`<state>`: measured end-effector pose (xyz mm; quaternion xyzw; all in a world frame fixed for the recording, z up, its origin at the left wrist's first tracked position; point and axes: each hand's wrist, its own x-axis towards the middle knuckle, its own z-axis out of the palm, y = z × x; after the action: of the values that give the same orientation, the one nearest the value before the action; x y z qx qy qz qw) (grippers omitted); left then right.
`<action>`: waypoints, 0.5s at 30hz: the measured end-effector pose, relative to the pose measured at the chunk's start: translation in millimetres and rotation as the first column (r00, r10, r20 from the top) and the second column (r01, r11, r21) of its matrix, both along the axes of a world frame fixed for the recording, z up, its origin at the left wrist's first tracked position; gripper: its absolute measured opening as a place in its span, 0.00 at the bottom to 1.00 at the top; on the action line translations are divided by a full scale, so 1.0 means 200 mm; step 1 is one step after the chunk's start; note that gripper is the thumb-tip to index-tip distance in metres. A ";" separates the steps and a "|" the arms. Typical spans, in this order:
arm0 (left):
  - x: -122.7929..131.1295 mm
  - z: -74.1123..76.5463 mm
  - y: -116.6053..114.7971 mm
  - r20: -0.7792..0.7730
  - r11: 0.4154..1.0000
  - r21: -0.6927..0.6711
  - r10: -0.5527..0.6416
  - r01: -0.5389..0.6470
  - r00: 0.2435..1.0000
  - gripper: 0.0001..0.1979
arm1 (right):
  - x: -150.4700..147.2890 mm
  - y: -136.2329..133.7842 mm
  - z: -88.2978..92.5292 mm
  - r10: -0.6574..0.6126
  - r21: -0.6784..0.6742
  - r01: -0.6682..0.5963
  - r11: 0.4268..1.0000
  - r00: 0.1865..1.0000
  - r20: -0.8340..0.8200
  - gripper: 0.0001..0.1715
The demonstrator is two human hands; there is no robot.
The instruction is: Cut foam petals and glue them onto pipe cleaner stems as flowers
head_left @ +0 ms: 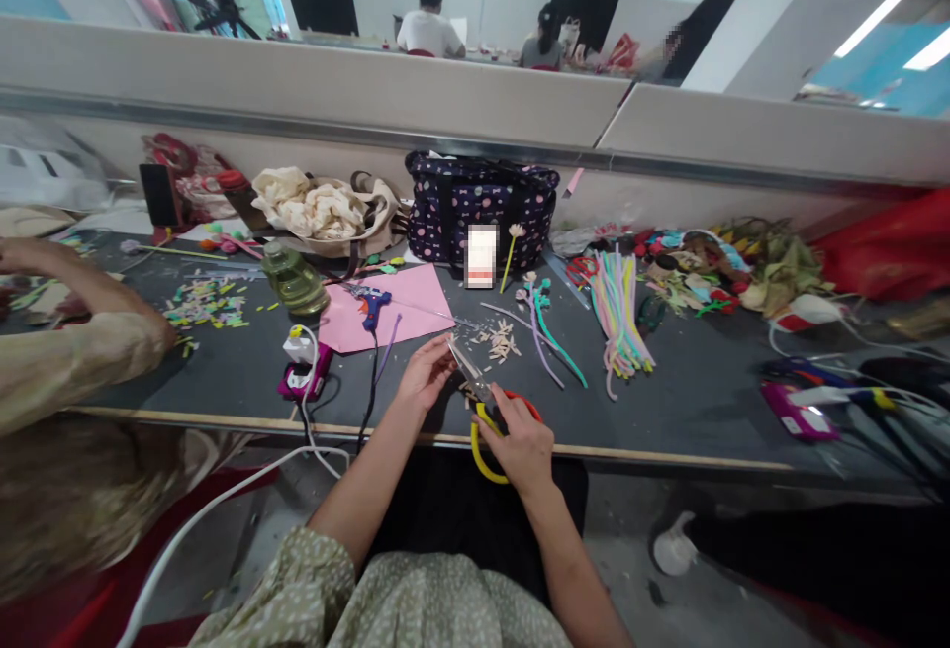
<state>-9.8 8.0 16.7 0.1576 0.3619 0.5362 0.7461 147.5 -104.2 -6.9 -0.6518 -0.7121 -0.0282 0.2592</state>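
My right hand (523, 440) grips scissors (482, 409) with yellow and red handles at the front edge of the dark table (668, 401), blades pointing up and left. My left hand (427, 373) is pinched on a small thin piece at the blade tips; I cannot make out what it is. Pale cut scraps (501, 339) lie just beyond the blades. A blue glue gun (372, 305) rests on a pink sheet (386, 317) behind my left hand.
Coloured pipe cleaners (619, 317) lie to the right, a dotted dark bag (479, 208) at the back. A purple power strip (304, 376) with cables sits left. Another person's arm (81, 331) reaches in at far left. Craft clutter (727, 267) fills the right back.
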 end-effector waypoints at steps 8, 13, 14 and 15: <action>0.02 -0.03 0.00 0.020 1.000 -0.009 0.010 -0.010 1.000 0.12 | 0.00 0.00 -0.01 -0.014 0.006 0.014 1.000 1.000 0.011 0.31; 0.02 -0.03 -0.01 -0.029 1.000 0.026 0.015 -0.014 0.999 0.15 | 0.00 0.00 0.00 -0.006 -0.017 0.005 1.000 0.999 -0.052 0.31; 0.03 -0.03 -0.01 -0.039 0.999 0.042 0.021 -0.019 0.999 0.15 | 0.00 0.00 0.00 -0.006 -0.026 0.005 1.000 0.998 -0.066 0.31; 0.02 -0.03 -0.01 -0.047 0.998 0.059 0.028 -0.025 0.998 0.15 | -0.01 0.00 0.00 -0.008 -0.035 0.005 0.999 0.997 -0.076 0.31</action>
<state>-4.9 5.0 10.0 0.1872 0.3660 0.5525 0.7251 146.3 -104.9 -6.4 -0.6591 -0.7001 0.0084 0.2747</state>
